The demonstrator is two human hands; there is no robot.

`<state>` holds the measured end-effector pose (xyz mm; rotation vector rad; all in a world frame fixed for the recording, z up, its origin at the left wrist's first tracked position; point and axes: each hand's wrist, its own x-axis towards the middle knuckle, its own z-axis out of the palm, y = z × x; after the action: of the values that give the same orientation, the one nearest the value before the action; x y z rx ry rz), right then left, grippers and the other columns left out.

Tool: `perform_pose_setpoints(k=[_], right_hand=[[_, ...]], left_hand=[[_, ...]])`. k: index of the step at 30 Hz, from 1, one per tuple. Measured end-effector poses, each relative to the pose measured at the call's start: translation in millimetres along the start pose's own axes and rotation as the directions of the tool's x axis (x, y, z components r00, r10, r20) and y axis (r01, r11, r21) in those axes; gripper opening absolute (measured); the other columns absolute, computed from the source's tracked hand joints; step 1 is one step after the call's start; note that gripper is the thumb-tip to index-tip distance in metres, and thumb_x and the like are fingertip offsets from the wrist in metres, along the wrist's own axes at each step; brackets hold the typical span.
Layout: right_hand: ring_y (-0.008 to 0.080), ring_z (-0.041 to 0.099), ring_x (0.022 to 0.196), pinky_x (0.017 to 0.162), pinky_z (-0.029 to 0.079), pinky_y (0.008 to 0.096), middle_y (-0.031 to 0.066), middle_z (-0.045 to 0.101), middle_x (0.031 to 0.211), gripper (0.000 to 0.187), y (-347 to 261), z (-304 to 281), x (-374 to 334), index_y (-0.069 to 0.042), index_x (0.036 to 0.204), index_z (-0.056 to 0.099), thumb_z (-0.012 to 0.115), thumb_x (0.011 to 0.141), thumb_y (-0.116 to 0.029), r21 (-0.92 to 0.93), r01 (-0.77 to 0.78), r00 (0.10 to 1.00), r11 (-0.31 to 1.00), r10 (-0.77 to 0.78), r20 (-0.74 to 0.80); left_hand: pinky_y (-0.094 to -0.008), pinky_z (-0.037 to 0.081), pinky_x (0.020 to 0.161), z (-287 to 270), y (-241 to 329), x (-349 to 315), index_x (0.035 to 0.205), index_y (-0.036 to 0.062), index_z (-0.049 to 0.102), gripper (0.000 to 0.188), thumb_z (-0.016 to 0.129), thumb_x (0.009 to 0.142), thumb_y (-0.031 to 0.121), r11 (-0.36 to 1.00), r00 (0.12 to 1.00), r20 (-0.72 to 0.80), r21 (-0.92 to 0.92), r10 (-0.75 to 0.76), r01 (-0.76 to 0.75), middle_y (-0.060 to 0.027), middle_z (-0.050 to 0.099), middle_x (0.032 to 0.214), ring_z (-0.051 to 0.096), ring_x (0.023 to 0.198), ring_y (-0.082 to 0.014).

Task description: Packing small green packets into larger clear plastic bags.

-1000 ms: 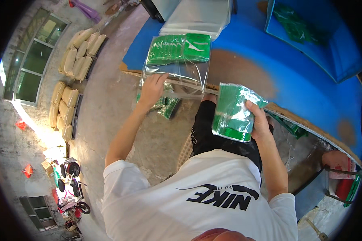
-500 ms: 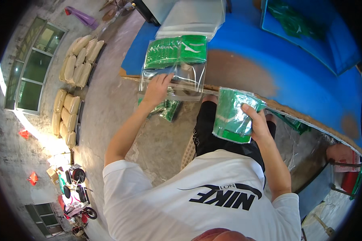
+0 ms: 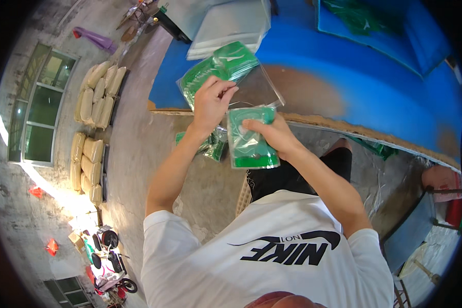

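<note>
Jutting left from the right hand (image 3: pixel 278 135) are green packets (image 3: pixel 252 148).

Most fingers of the right hand (image 3: pixel 278 135) are hidden behind its green packets (image 3: pixel 250 146). The left hand (image 3: pixel 212 102) covers part of the filled clear bag (image 3: pixel 236 59); whether its fingertips pinch it cannot be told. The upper edge crops the blue tray (image 3: pixel 385 50) and the table (image 3: pixel 303 54), and the tray's green contents (image 3: pixel 346 15) are too blurred to count.
</note>
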<state>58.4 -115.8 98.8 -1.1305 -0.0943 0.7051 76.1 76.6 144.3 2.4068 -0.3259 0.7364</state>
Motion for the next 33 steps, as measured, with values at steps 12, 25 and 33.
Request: perform_pose_setpoints(k=[12,25,33], right_hand=[[0.0208,0.072,0.089,0.076,0.061,0.0368,0.0118,0.069,0.110,0.036,-46.2,-31.6,71.9,-0.004,0.118,0.061,0.061,0.094,-0.030,0.328,-0.195,0.958,0.924,0.109,0.264],[0.0144,0.052,0.123,0.098,0.046,0.0352,-0.0012,0.058,0.128,0.049,-59.8,-16.1,96.0,-0.021,0.122,0.059,0.047,0.095,-0.060,0.317,-0.132,0.938,0.939,0.015,0.345],[0.0179,0.053,0.124,0.099,0.047,0.0369,0.0018,0.052,0.135,0.046,-25.2,-44.9,34.8,-0.017,0.136,0.044,0.038,0.104,-0.050,0.459,0.382,0.921,0.802,-0.372,-0.118]], left_hand=[[-0.0322,0.050,0.063,24.2,46.3,43.8,0.085,0.0016,0.071,0.010,0.075,0.078,0.007,0.997,0.999,-0.007,0.057,0.045,-0.045,-0.0089,0.059,0.076,0.062,0.067,-0.0210],[-0.0290,0.049,0.056,32.3,75.7,67.5,0.082,0.0016,0.071,0.007,0.076,0.077,0.002,0.993,0.996,-0.085,-0.119,-0.018,0.008,-0.0088,0.059,0.074,0.059,0.062,-0.0171],[-0.0337,0.051,0.064,91.2,115.2,68.3,0.083,0.0025,0.070,0.011,0.077,0.077,0.009,0.960,0.998,-0.059,-0.278,0.006,-0.023,-0.0112,0.060,0.077,0.061,0.067,-0.0240]])
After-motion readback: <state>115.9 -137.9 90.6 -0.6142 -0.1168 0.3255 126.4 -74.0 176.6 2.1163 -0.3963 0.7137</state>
